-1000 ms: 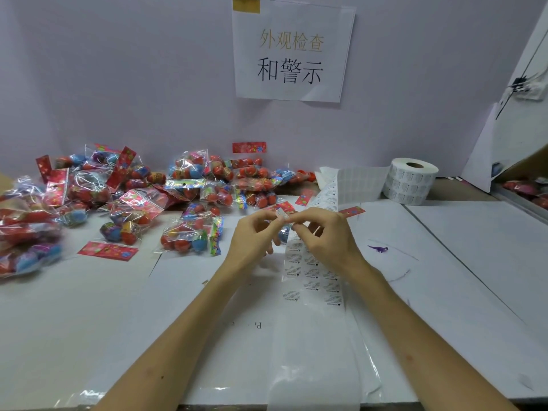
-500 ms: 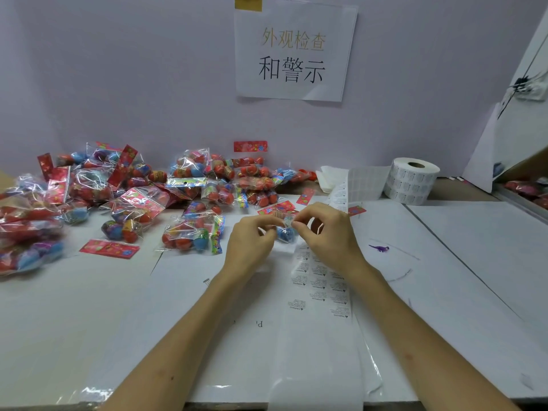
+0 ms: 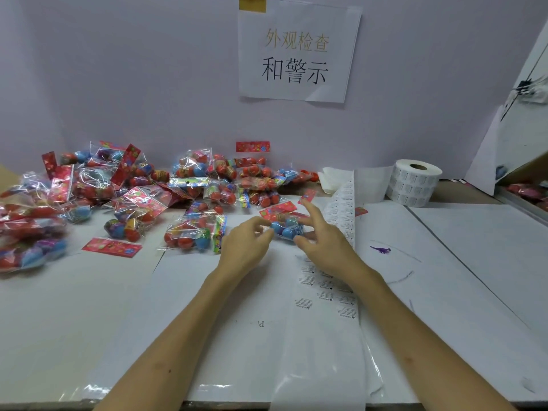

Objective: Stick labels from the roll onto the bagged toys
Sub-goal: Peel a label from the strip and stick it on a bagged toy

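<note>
Though blurred, plainly lying between both hands: bag (image 3: 286,228) of blue eggs, on the sheet (image 3: 207,292) beside the label strip (image 3: 323,307). Hard to tell whether pinched or merely touched at its left end by left hand (image 3: 246,247), fingers curled, tips hidden against the plastic. Released and spread, right hand (image 3: 324,243): fingers nearly straight, thumb laid on the bag's near right corner, forefinger raised over its red header. Cannot tell whether labelled. Running from roll (image 3: 415,182) at back right to the front edge, cut off there, partly under the right wrist. Heaped at left, pile (image 3: 133,191) of bagged toys; sign (image 3: 296,51) above.
</note>
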Demonstrator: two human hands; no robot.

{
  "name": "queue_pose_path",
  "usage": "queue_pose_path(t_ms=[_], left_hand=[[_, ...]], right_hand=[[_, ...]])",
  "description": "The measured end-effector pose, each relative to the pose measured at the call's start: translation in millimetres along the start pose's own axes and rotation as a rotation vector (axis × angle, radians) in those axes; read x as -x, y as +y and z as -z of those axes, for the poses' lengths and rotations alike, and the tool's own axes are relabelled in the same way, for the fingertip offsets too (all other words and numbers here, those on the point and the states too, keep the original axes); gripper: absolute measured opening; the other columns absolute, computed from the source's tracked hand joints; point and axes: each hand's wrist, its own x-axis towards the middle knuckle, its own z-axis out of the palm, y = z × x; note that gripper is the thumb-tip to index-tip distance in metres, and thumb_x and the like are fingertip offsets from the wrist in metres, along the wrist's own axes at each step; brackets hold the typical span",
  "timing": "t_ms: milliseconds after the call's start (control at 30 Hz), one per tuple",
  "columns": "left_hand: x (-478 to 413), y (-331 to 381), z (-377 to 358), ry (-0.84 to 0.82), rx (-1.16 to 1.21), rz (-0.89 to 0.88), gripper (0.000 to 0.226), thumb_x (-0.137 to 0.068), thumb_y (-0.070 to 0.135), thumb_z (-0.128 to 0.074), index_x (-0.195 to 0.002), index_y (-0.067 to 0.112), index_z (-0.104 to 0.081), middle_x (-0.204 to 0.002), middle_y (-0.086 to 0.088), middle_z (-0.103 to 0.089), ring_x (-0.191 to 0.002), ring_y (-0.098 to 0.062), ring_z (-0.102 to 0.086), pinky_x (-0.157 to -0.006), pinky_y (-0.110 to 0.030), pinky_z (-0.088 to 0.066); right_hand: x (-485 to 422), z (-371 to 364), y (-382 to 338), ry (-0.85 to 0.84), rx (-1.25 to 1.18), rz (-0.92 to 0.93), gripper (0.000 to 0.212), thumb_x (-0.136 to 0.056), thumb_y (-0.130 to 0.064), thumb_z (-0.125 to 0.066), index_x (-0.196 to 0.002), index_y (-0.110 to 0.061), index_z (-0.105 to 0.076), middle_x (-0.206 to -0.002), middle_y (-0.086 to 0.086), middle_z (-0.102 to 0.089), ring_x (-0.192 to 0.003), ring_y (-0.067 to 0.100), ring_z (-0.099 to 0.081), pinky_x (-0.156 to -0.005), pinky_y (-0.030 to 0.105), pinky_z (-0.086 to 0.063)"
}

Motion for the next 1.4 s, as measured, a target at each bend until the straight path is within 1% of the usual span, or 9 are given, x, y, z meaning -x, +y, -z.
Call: queue_pose_path(t_ms=[67, 167, 367, 600, 900, 1000, 1067, 1167, 1400], left_hand=[[-1, -1, 2, 0.032, 0.152, 0.028, 0.022, -0.099, 0.034, -0.062, -0.113, 0.018, -0.070, -0.108, -0.001, -0.073, -0.098, -0.017, -0.067, -0.077, -0.029, -0.050], [-4, -2, 6, 0.087, 0.306, 0.065, 0.019, -0.095, 0.031, -0.071, -0.100, 0.013, -0.071, -0.092, -0.003, -0.074, -0.083, -0.018, -0.074, -0.076, -0.032, -0.058], [-2, 2, 11, 0.091, 0.645, 0.215, 0.048, -0.085, 0.010, -0.082, -0.124, 0.010, -0.054, -0.091, -0.012, -0.069, -0.077, -0.023, -0.075, -0.072, -0.034, -0.064], [-1, 9, 20, -0.068, 1.117, 0.335, 0.051, -0.087, 0.014, -0.080, -0.129, 0.001, -0.056, -0.117, -0.019, -0.071, -0.103, -0.032, -0.072, -0.095, -0.037, -0.059], [-2, 6, 16, -0.208, 1.095, 0.270, 0.026, -0.092, 0.015, -0.072, -0.117, 0.012, -0.072, -0.108, -0.003, -0.077, -0.103, -0.018, -0.069, -0.081, -0.027, -0.056], [-4, 6, 16, -0.120, 1.140, 0.297, 0.028, -0.094, 0.013, -0.070, -0.121, 0.007, -0.068, -0.108, -0.010, -0.078, -0.096, -0.024, -0.075, -0.070, -0.027, -0.061], [-4, 8, 17, -0.078, 1.180, 0.301, 0.028, -0.094, 0.009, -0.068, -0.121, 0.004, -0.066, -0.100, -0.010, -0.079, -0.088, -0.026, -0.076, -0.066, -0.028, -0.061], [-3, 10, 19, -0.057, 1.213, 0.276, 0.028, -0.095, 0.008, -0.065, -0.123, 0.003, -0.065, -0.106, -0.014, -0.077, -0.087, -0.027, -0.076, -0.068, -0.028, -0.061], [-3, 12, 21, -0.070, 1.237, 0.259, 0.018, -0.097, 0.012, -0.066, -0.115, 0.010, -0.066, -0.096, -0.008, -0.079, -0.087, -0.026, -0.078, -0.067, -0.027, -0.061]], right_hand=[[1, 1, -2, -0.008, -0.055, 0.031, 0.074, -0.098, -0.023, -0.062, -0.156, -0.040, -0.020, -0.142, -0.001, -0.059, -0.119, 0.021, -0.063, -0.106, 0.041, -0.047], [1, 1, -3, -0.018, -0.111, 0.072, 0.072, -0.097, -0.018, -0.063, -0.156, -0.038, -0.026, -0.142, -0.004, -0.059, -0.125, 0.017, -0.060, -0.108, 0.038, -0.048], [2, -3, -5, -0.003, -0.141, 0.153, 0.072, -0.093, -0.011, -0.066, -0.153, -0.035, -0.034, -0.139, -0.007, -0.061, -0.132, 0.009, -0.054, -0.090, 0.002, -0.041], [6, 4, -13, 0.121, -0.295, 0.265, 0.076, -0.086, -0.003, -0.068, -0.151, -0.030, -0.039, -0.130, -0.011, -0.067, -0.129, 0.000, -0.055, -0.113, 0.025, -0.042], [7, 5, -20, 0.120, -0.319, 0.298, 0.076, -0.088, -0.001, -0.067, -0.153, -0.027, -0.038, -0.140, -0.013, -0.060, -0.132, -0.003, -0.051, -0.114, 0.027, -0.041], [4, 6, -23, 0.141, -0.454, 0.264, 0.068, -0.087, -0.008, -0.065, -0.149, -0.028, -0.045, -0.135, -0.013, -0.063, -0.126, 0.001, -0.057, -0.105, 0.029, -0.050], [2, 13, -25, 0.069, -0.725, 0.167, 0.060, -0.084, -0.011, -0.061, -0.141, -0.028, -0.055, -0.110, 0.003, -0.074, -0.100, 0.012, -0.068, -0.087, 0.030, -0.055], [0, 18, -26, -0.125, -1.047, 0.011, 0.046, -0.082, -0.015, -0.058, -0.126, -0.025, -0.068, -0.077, 0.014, -0.066, -0.063, 0.018, -0.053, -0.065, 0.028, -0.046], [2, 8, -26, -0.199, -0.978, -0.062, 0.051, -0.082, -0.018, -0.058, -0.133, -0.020, -0.064, -0.066, 0.005, -0.054, -0.063, 0.013, -0.048, -0.059, 0.026, -0.042]])
